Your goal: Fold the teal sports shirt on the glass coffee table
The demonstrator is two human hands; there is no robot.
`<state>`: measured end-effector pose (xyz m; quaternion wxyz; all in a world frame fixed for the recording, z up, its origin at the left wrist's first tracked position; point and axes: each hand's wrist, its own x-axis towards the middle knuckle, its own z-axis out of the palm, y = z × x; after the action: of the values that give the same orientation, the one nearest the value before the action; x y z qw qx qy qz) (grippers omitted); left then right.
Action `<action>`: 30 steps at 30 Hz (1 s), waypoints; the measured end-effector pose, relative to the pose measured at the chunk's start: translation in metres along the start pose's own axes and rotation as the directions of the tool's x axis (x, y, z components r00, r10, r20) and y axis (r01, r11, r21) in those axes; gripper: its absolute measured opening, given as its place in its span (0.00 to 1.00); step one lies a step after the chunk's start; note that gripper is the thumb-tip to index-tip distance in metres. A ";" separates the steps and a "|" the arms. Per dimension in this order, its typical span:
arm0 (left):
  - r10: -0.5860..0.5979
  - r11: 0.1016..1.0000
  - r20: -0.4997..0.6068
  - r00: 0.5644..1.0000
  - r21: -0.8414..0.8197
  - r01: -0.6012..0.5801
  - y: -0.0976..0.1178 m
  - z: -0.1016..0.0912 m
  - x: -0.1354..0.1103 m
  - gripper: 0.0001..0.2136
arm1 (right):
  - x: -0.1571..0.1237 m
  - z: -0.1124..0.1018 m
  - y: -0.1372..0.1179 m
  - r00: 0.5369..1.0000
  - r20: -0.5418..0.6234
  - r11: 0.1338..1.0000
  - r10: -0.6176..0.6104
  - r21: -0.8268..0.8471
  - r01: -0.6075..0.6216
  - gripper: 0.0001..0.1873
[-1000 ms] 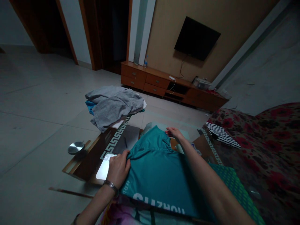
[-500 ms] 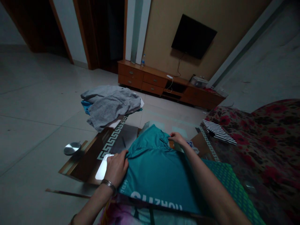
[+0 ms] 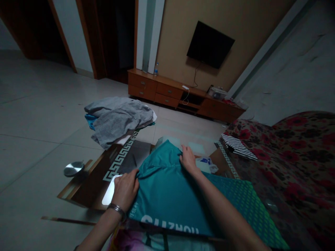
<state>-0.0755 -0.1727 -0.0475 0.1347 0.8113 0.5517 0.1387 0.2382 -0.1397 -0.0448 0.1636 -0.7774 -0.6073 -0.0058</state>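
A teal T-shirt (image 3: 167, 195) with white "SUZHOU" lettering and a green dotted pattern at its right end lies spread before me. My left hand (image 3: 125, 188), with a metal bracelet at the wrist, is closed on the shirt's bunched left edge. Near the upper edge, my right hand (image 3: 188, 161) touches the cloth with its fingers stretched out and the thumb side against the fabric. Part of the shirt is hidden under my right forearm.
A pile of grey clothes (image 3: 117, 116) lies on the far left of the glass-topped table (image 3: 120, 157). A round metal lid-like object (image 3: 74, 169) is at its left. A striped cloth (image 3: 239, 146) rests by the floral sofa (image 3: 295, 139). Behind stands a TV cabinet (image 3: 167, 92).
My right hand has gone from pinching the shirt's upper edge to stretched fingers, a little to the left. My left hand keeps its hold. The whole view has shifted slightly.
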 end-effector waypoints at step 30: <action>0.225 0.953 0.027 0.974 0.202 -0.226 0.034 -0.011 -0.006 0.16 | -0.007 0.007 -0.035 0.892 0.104 0.896 -0.440 0.124 0.427 0.20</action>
<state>-0.0524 -0.1901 -0.0252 0.0350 0.8788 0.4664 0.0946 0.2018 -0.1374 -0.0445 0.1564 -0.6121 -0.7743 0.0377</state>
